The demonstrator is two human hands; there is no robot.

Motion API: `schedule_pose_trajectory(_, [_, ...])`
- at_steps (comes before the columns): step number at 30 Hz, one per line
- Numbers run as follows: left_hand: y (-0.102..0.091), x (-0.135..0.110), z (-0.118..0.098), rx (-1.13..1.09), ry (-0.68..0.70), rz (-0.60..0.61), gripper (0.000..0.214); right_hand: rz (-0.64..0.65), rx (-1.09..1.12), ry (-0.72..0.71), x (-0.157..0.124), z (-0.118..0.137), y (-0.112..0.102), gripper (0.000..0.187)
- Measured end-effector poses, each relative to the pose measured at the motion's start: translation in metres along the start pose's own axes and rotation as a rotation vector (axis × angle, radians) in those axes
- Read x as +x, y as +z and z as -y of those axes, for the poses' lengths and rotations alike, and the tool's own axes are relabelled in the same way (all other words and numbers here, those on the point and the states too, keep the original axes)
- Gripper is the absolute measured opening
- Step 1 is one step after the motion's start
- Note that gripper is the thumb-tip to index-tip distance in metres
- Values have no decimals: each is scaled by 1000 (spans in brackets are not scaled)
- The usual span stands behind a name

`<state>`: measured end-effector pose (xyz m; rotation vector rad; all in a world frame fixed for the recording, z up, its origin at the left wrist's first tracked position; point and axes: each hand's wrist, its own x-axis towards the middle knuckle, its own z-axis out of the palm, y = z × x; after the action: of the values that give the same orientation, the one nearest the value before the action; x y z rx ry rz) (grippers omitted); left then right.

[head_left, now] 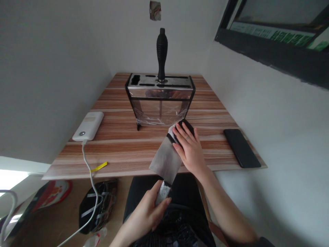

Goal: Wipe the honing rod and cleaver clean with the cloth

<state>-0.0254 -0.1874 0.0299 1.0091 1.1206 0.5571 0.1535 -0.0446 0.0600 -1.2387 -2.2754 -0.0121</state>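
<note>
A wide steel cleaver [166,158] lies at the table's near edge, its blade jutting over the edge. My right hand [189,147] grips its black handle [185,126]. My left hand [150,209], below the table edge, pinches a crumpled white cloth or tissue [162,193] against the blade's near corner. Behind the cleaver stands a metal knife block [159,99] with clear walls, and one black-handled tool [161,51] sticks upright out of its top.
A white power bank [88,125] with a white cable [88,168] lies at the table's left. A black phone [241,148] lies at the right edge near the wall. A yellow tag [99,167] sits at the front edge. Bags rest on the floor at the left.
</note>
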Motion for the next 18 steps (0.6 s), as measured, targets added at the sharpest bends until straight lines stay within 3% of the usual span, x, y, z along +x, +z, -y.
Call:
schedule_pose_trajectory(7, [0,2,0,-34,1,-4,65,75,52,-50,-17,24,3,47])
schedule_pose_trajectory(18, [-3,5,-9,-62,35,-75,47,191,166,-244,-38,68,2,44])
